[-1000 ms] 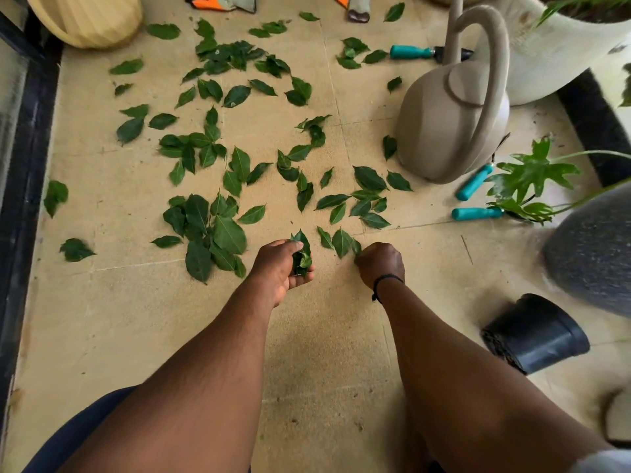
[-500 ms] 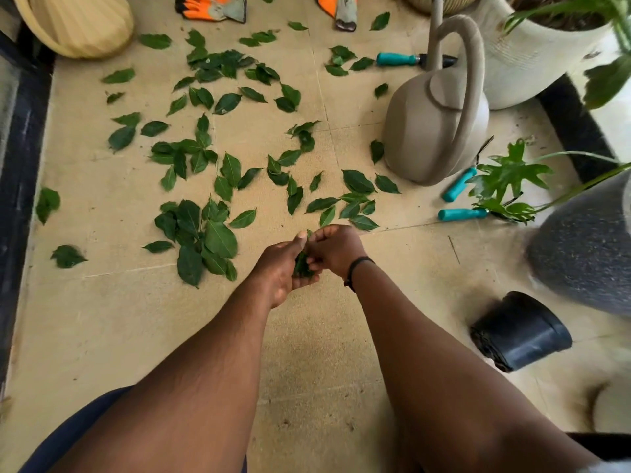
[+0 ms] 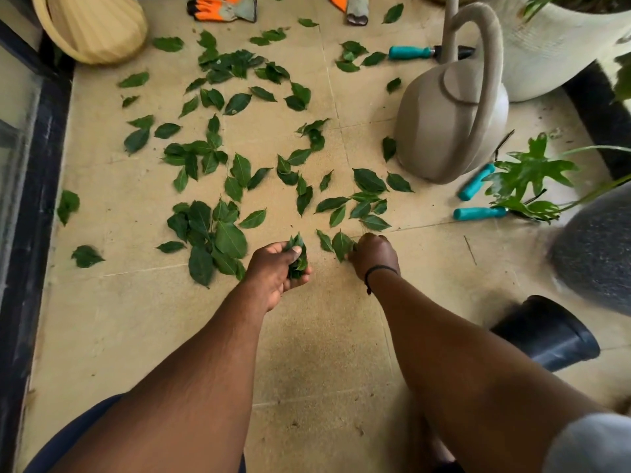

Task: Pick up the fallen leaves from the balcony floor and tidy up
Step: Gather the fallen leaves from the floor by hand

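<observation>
I am holding a small bunch of leaves [image 3: 296,257] in my left hand [image 3: 276,271], fingers and thumb curled round it just above the balcony floor [image 3: 324,336]. My right hand [image 3: 373,254] is reaching down to the nearest leaf [image 3: 342,245], fingers bent over its edge; I cannot tell whether they are actually pinching it or only touching it.

The rest of the fallen leaves [image 3: 225,233] are lying flat across the tiles ahead of me, some overlapping in clumps to my left, others scattered singly toward the watering can [image 3: 444,124] and the pruning shears [image 3: 478,199].

I am judging these to be nearly weightless, thin and flexible, fresh enough to bend rather than crumble. Lying flat, each one is offering little to grab from above, so I am thinking a fingertip slid under a lifted tip or edge, then a light pinch, is the way in. The clumps could be scooped several at a time. The bunch will compress easily, but loose outer leaves may be slipping free if my hold slackens as it grows.
</observation>
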